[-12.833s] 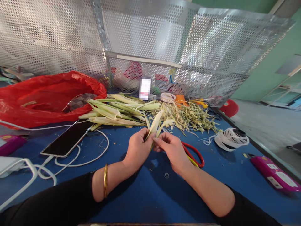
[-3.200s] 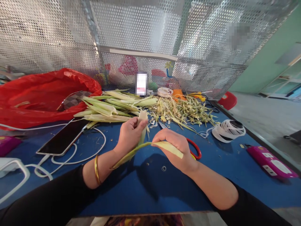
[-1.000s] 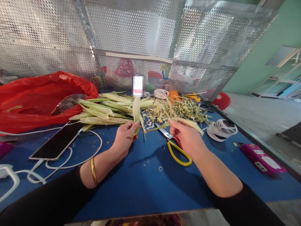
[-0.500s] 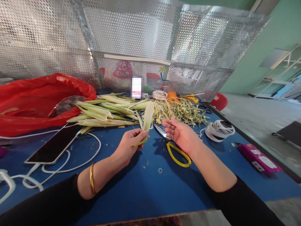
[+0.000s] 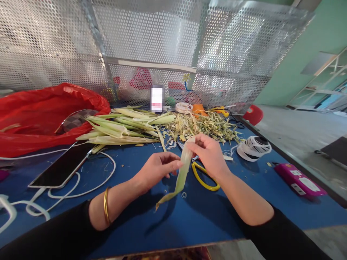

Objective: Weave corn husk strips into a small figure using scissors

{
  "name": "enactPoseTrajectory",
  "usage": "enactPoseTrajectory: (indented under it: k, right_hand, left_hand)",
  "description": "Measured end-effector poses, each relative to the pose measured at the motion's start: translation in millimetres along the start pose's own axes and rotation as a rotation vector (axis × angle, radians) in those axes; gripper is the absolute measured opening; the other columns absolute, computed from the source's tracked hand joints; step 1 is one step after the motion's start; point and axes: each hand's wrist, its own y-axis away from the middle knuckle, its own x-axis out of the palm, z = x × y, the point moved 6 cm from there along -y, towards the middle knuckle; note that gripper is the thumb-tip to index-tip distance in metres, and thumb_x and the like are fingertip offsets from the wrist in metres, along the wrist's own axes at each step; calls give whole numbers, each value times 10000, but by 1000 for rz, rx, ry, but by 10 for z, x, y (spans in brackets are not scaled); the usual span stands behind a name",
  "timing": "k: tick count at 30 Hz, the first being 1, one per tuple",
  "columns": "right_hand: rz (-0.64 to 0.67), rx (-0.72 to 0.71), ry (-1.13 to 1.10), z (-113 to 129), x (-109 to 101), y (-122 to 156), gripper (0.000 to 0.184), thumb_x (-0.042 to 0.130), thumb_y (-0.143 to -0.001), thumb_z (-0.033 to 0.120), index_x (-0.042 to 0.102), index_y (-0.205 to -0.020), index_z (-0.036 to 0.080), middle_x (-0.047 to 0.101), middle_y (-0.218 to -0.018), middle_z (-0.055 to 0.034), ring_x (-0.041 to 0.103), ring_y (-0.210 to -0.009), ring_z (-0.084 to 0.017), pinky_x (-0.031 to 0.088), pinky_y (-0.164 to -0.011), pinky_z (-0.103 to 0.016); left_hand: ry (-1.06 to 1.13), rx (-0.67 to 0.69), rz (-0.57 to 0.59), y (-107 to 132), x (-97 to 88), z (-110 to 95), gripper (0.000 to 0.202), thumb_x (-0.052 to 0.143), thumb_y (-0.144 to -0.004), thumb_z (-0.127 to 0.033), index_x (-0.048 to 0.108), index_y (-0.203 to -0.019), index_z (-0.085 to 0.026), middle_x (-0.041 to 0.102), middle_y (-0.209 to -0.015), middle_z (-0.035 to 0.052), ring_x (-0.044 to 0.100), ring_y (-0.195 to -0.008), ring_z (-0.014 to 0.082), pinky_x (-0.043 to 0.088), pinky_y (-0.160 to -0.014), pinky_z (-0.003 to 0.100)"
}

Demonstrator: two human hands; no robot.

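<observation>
A pale green corn husk strip (image 5: 183, 172) hangs above the table, its narrow yellowish tail curling down to the lower left. My right hand (image 5: 209, 153) pinches its upper end between thumb and fingers. On the strip's left edge, my left hand (image 5: 158, 167) has its thumb and index fingertip closed, lower down. Yellow-handled scissors (image 5: 204, 180) lie below the right hand, their blades partly hidden by the hand and strip. Behind the hands rests a pile of corn husks (image 5: 124, 126), with a heap of small dried trimmings (image 5: 206, 126) to its right.
A red plastic bag (image 5: 48, 103) stands at left beside a dark tablet (image 5: 63, 166) with a white cable (image 5: 112, 173). At right sit a ball of white string (image 5: 253, 148) and a magenta packet (image 5: 298, 180). A perforated metal screen (image 5: 151, 36) borders the back.
The husk strip has passed from upright in my left hand to hanging from my right hand. My right hand has moved left and closed on its upper end.
</observation>
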Motion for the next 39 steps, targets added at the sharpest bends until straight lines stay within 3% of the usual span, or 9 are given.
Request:
enactPoseTrajectory:
  k: [2, 5, 11, 16, 21, 24, 29, 39]
  right_hand:
    - [114, 9, 73, -3, 113, 57, 220, 696, -719, 345, 547, -675, 188, 564, -540, 36, 525, -496, -119, 439, -488, -244]
    - [211, 3, 156, -23, 228, 140, 278, 699, -724, 407, 533, -679, 190, 536, -547, 43, 502, -497, -109, 401, -465, -228]
    - [310, -63, 284, -17, 308, 214, 226, 688, -754, 385, 572, -755, 190, 564, -643, 37, 505, -581, -103, 398, -535, -220]
    - [270, -72, 161, -13, 286, 179, 211, 674, -766, 382, 605, -811, 188, 586, -678, 20, 532, -624, -118, 432, -580, -235]
    - [252, 25, 78, -95, 269, 147, 254, 706, -729, 389, 611, -827, 175, 593, -665, 18, 544, -606, -120, 450, -576, -246]
    - [285, 16, 128, -86, 277, 154, 231, 699, -737, 386, 615, -778, 174, 580, -644, 21, 525, -588, -115, 435, -558, -241]
    - [250, -48, 207, -55, 250, 170, 192, 675, -767, 358, 616, -826, 185, 602, -673, 11, 542, -612, -127, 443, -574, -247]
    - [206, -167, 393, 18, 259, 182, 123, 666, -778, 276, 608, -713, 189, 575, -622, 25, 507, -580, -115, 400, -546, -230]
  left_hand:
    - [24, 73, -110, 7, -73, -69, 304, 689, -692, -425, 675, -834, -156, 645, -756, 43, 564, -645, 136, 422, -529, 215]
    - [15, 116, -209, 16, -143, -95, 277, 696, -687, -412, 661, -799, -162, 625, -709, 14, 539, -627, 121, 426, -549, 213]
    - [-62, 138, -230, 20, -143, -87, 236, 643, -738, -382, 634, -675, -155, 566, -609, -12, 459, -550, 95, 386, -524, 204]
    - [-86, 130, -217, 21, -122, -84, 214, 636, -730, -362, 658, -684, -154, 585, -606, -4, 489, -562, 107, 392, -530, 202]
    - [-90, 142, -218, 19, -124, -71, 224, 620, -736, -369, 684, -703, -157, 619, -643, 10, 505, -581, 116, 411, -546, 208]
    - [-83, 130, -218, 22, -122, -73, 211, 625, -733, -348, 692, -688, -153, 622, -620, 11, 505, -562, 114, 410, -537, 208]
    - [-111, 137, -231, 18, -134, -74, 196, 607, -757, -317, 693, -690, -155, 605, -588, 1, 509, -550, 108, 410, -544, 204]
    - [-221, 191, -218, 17, -131, -33, 204, 556, -797, -322, 647, -717, -158, 602, -645, 0, 494, -594, 111, 398, -567, 209]
